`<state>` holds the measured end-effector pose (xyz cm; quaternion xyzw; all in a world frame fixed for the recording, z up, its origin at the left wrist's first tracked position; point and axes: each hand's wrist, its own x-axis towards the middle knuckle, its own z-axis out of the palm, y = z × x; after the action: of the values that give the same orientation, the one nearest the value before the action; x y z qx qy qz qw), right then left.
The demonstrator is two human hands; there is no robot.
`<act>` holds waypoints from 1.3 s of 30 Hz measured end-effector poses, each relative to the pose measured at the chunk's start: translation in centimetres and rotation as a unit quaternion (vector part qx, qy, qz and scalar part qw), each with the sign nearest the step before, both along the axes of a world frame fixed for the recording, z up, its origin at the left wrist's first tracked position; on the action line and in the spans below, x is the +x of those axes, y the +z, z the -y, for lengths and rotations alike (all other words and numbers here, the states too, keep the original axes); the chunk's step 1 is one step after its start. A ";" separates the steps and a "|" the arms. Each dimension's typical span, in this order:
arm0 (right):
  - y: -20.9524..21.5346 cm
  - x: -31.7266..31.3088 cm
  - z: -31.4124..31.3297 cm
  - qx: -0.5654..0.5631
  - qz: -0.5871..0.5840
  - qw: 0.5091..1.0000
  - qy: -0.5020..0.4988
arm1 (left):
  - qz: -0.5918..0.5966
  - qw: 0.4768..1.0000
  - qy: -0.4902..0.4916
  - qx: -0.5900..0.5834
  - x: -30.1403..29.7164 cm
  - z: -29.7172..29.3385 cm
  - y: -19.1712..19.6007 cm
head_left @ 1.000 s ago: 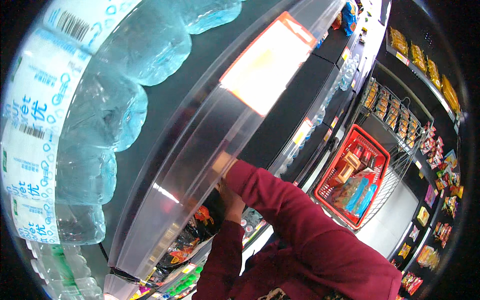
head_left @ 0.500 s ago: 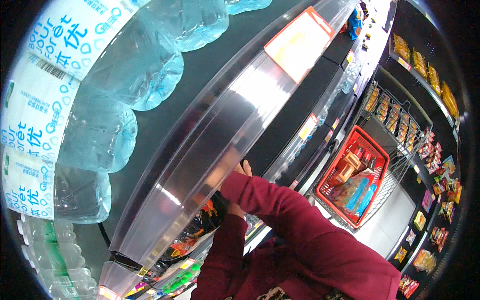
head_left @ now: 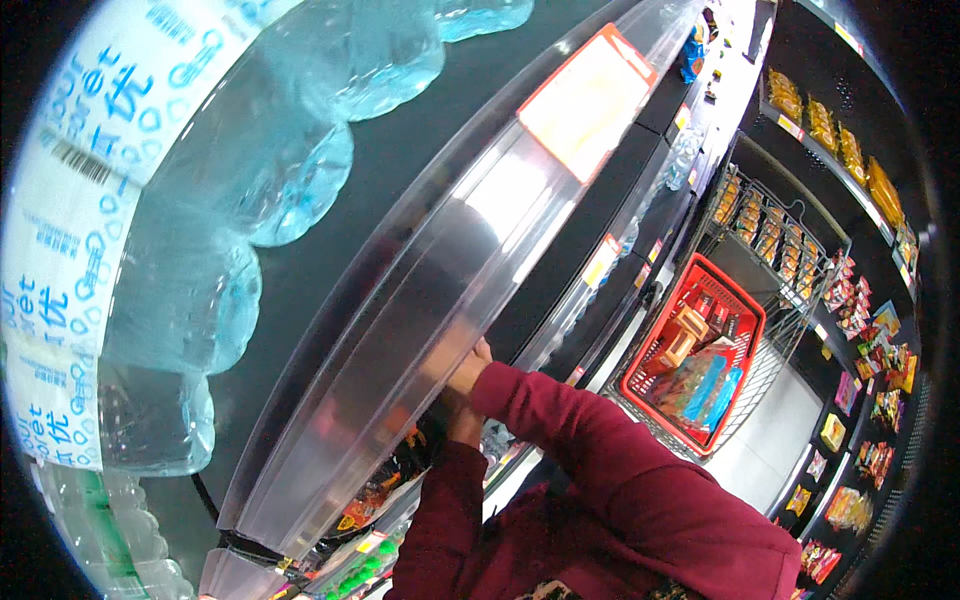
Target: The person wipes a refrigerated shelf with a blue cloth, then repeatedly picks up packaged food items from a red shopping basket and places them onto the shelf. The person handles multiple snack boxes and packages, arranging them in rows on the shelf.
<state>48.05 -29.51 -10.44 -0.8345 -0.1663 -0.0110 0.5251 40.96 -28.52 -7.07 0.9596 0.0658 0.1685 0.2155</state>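
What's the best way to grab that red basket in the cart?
I'd hold the red basket by its rim, midway along both long sides, coming from above. Its open top faces up with the rim exposed, while the goods lie inside and the wire cart crowds its outer walls.

Left upper shelf (head_left: 400,165) supports water bottles (head_left: 190,300); lower shelf (head_left: 560,265), near end, supports black packages (head_left: 385,485); tiled floor (head_left: 780,430), right, wire shopping cart (head_left: 768,368).
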 end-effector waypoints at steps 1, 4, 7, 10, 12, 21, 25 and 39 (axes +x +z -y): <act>0.1 0.0 0.1 -0.022 0.019 0.999 0.017 | 0.000 1.000 -0.002 -0.013 -0.1 -0.1 -0.3; 0.6 0.5 -0.6 -0.086 0.094 0.989 0.076 | 0.006 0.998 -0.014 -0.065 0.0 -0.7 -1.1; 2.1 3.4 -2.0 -0.126 0.201 0.963 0.126 | 0.013 0.992 -0.028 -0.120 0.2 -0.7 -1.6; 4.8 7.8 -1.1 -0.205 0.236 0.941 0.133 | -0.005 0.989 -0.033 -0.145 0.8 -0.1 -1.5; 6.1 9.4 1.1 -0.250 0.218 0.936 0.118 | -0.069 0.998 0.008 -0.008 0.4 -0.2 0.9; 5.1 25.3 17.1 -0.298 0.174 0.936 -0.068 | -0.102 0.987 0.028 0.119 0.9 1.8 4.2; 5.2 30.2 22.6 -0.338 0.150 0.924 -0.094 | -0.118 0.986 0.016 0.117 1.3 2.5 4.8; 6.6 32.9 32.8 -0.408 0.112 0.890 -0.172 | -0.118 0.982 0.023 0.143 1.1 2.6 5.2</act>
<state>80.99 -62.27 -3.83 -0.9840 -0.0682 -0.1256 0.1061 42.06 -31.16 -1.85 0.9919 0.0877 0.0664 0.0633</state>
